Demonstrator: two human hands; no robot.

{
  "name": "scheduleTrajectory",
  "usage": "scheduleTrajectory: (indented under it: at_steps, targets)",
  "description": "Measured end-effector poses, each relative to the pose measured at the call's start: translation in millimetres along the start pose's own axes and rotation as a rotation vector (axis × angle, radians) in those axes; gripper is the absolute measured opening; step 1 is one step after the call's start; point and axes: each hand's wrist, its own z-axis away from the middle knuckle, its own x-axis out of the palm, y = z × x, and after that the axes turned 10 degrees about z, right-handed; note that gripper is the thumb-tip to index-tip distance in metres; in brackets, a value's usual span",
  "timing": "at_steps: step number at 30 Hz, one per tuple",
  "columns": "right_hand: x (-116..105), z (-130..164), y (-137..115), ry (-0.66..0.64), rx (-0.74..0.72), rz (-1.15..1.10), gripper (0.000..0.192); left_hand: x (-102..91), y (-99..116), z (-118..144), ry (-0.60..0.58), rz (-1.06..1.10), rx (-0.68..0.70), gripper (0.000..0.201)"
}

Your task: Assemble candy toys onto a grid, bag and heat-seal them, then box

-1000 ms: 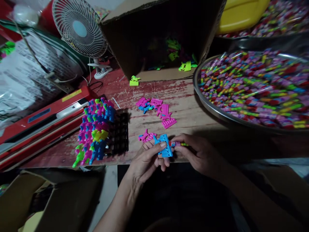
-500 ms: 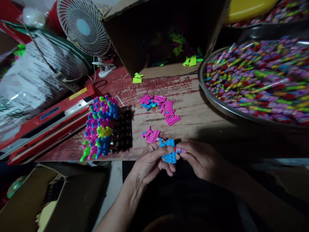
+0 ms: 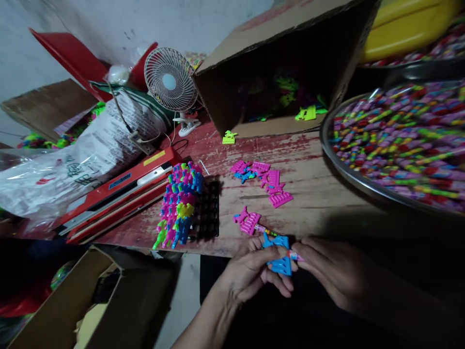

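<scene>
L hand [image 3: 250,274] grips blue toy [image 3: 279,252]; R hand [image 3: 329,271] prob. pinches stick [image 3: 295,255].

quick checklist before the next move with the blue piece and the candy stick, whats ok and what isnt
1. Left hand grips the blue toy piece: ok.
2. Right hand pinches the candy stick at the piece's side: ok.
3. Stick fully seated in the piece: cannot tell, fingers cover the joint.
4. Black rack has open slots on its right: ok.
5. Spare pink pieces lie on the table: ok.
6. Metal tray holds candy sticks: ok.
</scene>
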Motion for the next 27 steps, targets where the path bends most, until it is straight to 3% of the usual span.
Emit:
scheduleTrajectory:
  at_steps: [4, 10, 12, 15, 17, 20, 23, 25, 27]
  targets:
    - [-5.3, -2.0, -2.0, -0.111, -0.050, -0.015, 0.024, 8.4, 3.9, 8.0, 0.010, -0.130, 0.049, 0.026]
    - [-2.6, -4.0, -1.6, -0.004, 0.013, 0.053, 0.017, 14.1, 15.9, 13.9, 0.036, -0.312, 0.177, 0.032]
    - [-3.0, -6.6, 3.2, 0.010, 0.054, 0.117, 0.019, 10.2, 22.5, 13.3, 0.081, -0.369, 0.222, 0.036]
    - [-5.5, -11.7, 17.1, 0.067, 0.141, 0.172, 0.030, 1.8, 36.5, 11.1, 0.245, -0.520, 0.287, 0.038]
    - [-6.4, -15.5, 28.5, 0.123, 0.181, 0.200, 0.025, -3.2, 45.6, 8.6, 0.370, -0.716, 0.392, 0.034]
    - [-3.8, -20.0, 42.2, 0.118, 0.217, 0.205, 0.016, -8.5, 52.5, 3.8, 0.535, -1.216, 0.554, 0.028]
    - [2.0, -21.5, 47.1, 0.112, 0.248, 0.175, 0.017, -6.7, 51.2, -2.7, 0.719, -1.669, 0.665, 0.037]
    - [4.5, -22.0, 44.8, 0.134, 0.264, 0.154, 0.017, 1.6, 49.1, -11.0, 0.775, -1.831, 0.727, 0.040]
    - [2.7, -24.2, 37.6, 0.146, 0.238, 0.148, 0.019, 13.6, 47.7, -25.0, 0.730, -1.923, 0.723, 0.033]
